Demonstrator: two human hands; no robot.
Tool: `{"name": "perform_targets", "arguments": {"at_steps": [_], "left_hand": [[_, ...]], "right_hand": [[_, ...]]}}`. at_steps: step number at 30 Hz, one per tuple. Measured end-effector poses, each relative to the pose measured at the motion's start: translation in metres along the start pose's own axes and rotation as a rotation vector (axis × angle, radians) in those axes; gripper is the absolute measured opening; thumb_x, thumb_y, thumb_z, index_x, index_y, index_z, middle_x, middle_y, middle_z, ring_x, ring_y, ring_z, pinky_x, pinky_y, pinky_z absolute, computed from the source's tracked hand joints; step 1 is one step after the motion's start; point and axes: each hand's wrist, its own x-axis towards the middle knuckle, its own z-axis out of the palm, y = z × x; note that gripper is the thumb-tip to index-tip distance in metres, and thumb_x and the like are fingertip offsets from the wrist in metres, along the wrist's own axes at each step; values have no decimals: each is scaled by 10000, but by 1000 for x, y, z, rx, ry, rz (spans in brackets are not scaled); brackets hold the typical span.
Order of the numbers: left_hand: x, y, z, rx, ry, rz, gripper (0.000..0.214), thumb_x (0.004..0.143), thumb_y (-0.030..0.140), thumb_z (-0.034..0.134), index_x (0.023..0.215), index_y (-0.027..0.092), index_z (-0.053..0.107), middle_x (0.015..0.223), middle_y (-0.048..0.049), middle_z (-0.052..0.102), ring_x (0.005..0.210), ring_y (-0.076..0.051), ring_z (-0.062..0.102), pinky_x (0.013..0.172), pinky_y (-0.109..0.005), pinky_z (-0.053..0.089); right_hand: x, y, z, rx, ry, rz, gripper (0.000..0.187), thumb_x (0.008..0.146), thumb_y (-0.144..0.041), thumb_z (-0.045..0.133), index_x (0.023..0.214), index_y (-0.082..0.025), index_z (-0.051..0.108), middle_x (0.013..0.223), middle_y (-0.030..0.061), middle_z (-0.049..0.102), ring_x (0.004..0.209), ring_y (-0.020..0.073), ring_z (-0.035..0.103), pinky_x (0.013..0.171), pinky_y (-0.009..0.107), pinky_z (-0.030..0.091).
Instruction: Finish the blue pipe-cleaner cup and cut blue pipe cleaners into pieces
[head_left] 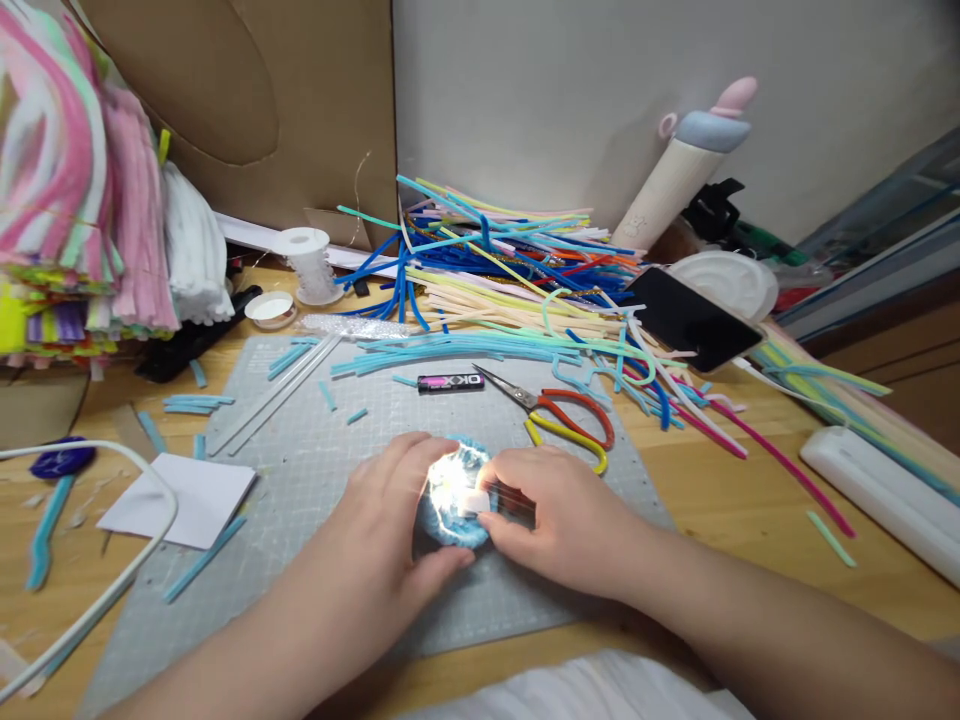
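My left hand (397, 515) is curled around a fuzzy light-blue pipe-cleaner ball (452, 497) resting on the grey cutting mat (315, 450). My right hand (559, 515) is closed and presses a small white piece (477, 500) against the ball from the right; a bright glare hides the ball's centre. Both hands meet at the front middle of the mat.
Red-and-yellow scissors (559, 415) and a black-and-pink lighter (450, 382) lie just beyond the hands. A heap of coloured pipe cleaners (510, 270) fills the back. A black phone (690, 318), white paper (184, 495), a thread spool (304, 262) and a white cable (112, 560) lie around.
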Motion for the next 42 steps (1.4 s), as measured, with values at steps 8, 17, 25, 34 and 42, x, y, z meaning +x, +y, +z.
{"name": "perform_targets", "arguments": {"at_steps": [8, 17, 25, 34, 42], "left_hand": [[2, 8, -13, -461, 9, -143, 804, 700, 300, 718, 1347, 399, 252, 1267, -29, 459, 1020, -210, 530, 883, -368, 470], [3, 14, -11, -211, 195, 28, 797, 704, 291, 717, 1356, 332, 261, 1348, -36, 393, 1249, -224, 375, 1047, -363, 332], [2, 13, -14, -146, 197, -22, 752, 664, 383, 733, 1297, 238, 354, 1274, -86, 467, 1176, -249, 449, 977, -390, 388], [4, 9, -13, -342, 172, -161, 690, 688, 460, 698, 1268, 216, 414, 1273, -107, 503, 1149, -284, 477, 933, -425, 395], [13, 9, -2, -915, 41, -309, 544, 734, 470, 649, 1149, 151, 499, 1118, -102, 610, 1030, -236, 556, 816, -310, 438]], "right_hand": [[1, 4, -7, 1219, -325, 239, 141, 741, -289, 574, 749, -151, 550, 607, -28, 478, 528, 86, 410, 517, 227, 296], [5, 3, 16, 1827, -688, 438, 319, 749, -385, 521, 780, -83, 621, 688, 53, 571, 626, 137, 530, 593, 253, 321], [8, 5, 19, 1767, -620, 366, 326, 790, -374, 492, 873, -93, 634, 727, 70, 621, 660, 159, 565, 601, 277, 366], [6, 4, 17, 1730, -527, 358, 214, 763, -302, 588, 863, -118, 631, 736, 39, 593, 649, 123, 531, 598, 245, 349], [6, 2, 18, 1670, -406, 321, 270, 776, -401, 625, 793, -132, 612, 682, 18, 592, 550, 92, 543, 499, 197, 316]]}}
